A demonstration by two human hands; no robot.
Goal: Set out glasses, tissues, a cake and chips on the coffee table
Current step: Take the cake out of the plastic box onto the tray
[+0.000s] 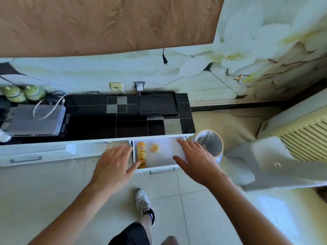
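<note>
A white drawer [160, 169] of the low cabinet stands pulled out. Inside it lies a yellow chips can [141, 153] along the left side, and a small round yellow cake [154, 148] sits beside it. My left hand [115, 165] hovers at the drawer's left edge with fingers spread, its thumb just over the can's near end. My right hand [196, 160] reaches over the drawer's right side, fingers apart and holding nothing. No glasses or tissues are in view.
The cabinet's black tiled top [99, 124] carries a black tray [157, 103], a grey set-top box [35, 121] with cables and green bottles [23, 93]. A white bin [210, 144] stands right of the drawer, an air conditioner [300, 131] beyond. My foot [143, 202] is on the tiled floor.
</note>
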